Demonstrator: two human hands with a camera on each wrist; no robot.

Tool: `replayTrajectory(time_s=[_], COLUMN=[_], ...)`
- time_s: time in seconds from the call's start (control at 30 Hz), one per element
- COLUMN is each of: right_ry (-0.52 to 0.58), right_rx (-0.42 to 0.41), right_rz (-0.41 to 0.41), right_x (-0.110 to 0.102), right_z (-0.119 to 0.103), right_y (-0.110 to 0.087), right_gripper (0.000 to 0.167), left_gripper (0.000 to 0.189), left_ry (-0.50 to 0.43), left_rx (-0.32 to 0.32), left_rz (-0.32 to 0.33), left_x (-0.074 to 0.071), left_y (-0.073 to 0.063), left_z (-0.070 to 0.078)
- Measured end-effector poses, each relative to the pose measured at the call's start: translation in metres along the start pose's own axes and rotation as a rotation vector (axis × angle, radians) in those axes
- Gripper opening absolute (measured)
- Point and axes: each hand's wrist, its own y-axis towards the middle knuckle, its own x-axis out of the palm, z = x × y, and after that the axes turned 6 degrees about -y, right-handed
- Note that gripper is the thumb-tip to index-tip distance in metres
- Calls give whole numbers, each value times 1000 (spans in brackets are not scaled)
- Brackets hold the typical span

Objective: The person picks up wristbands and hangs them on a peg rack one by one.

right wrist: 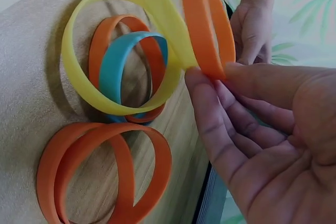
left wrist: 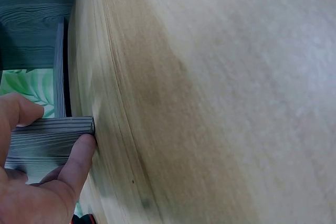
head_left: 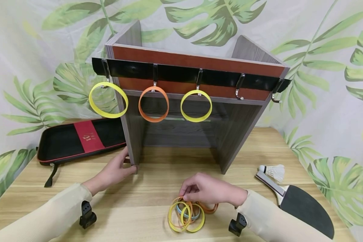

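Note:
My left hand (head_left: 113, 172) grips the lower front edge of a grey wood-grain stand's side panel (left wrist: 50, 137), thumb on one side and fingers on the other. My right hand (head_left: 207, 190) pinches an orange wristband (right wrist: 202, 24) between thumb and index finger. A yellow wristband (right wrist: 79, 82) passes right at the index fingertip. Under that hand lies a loose pile with a blue wristband (right wrist: 111, 72) and more orange wristbands (right wrist: 47, 177). Two yellow wristbands (head_left: 92, 101) and an orange wristband (head_left: 140, 107) hang from hooks on the stand's black rail (head_left: 176, 72).
Two hooks (head_left: 239, 87) at the rail's right end carry nothing. A black case with a red band (head_left: 60, 143) lies behind my left hand. A shuttlecock (head_left: 276, 172) and a table tennis paddle (head_left: 305, 208) lie at the right of the wooden table (head_left: 139, 211).

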Motion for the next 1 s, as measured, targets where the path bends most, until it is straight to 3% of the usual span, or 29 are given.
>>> replayTrajectory(time_s=[0.4, 0.63, 0.77, 1.0], right_ry=[287, 440, 538, 687], right_rx=[21, 38, 6, -82], right_rz=[13, 105, 175, 305], right_x=[-15, -31, -40, -60], right_z=[9, 9, 7, -4], right_y=[-11, -22, -29, -45], right_gripper=[27, 29, 30, 17], left_gripper=[86, 87, 88, 87], left_ry=[-3, -4, -2, 0], left_rx=[-1, -1, -9, -14], left_rz=[-5, -3, -3, -2], left_x=[-1, 0, 0, 0], left_y=[0, 1, 1, 0], left_z=[-1, -1, -1, -1])
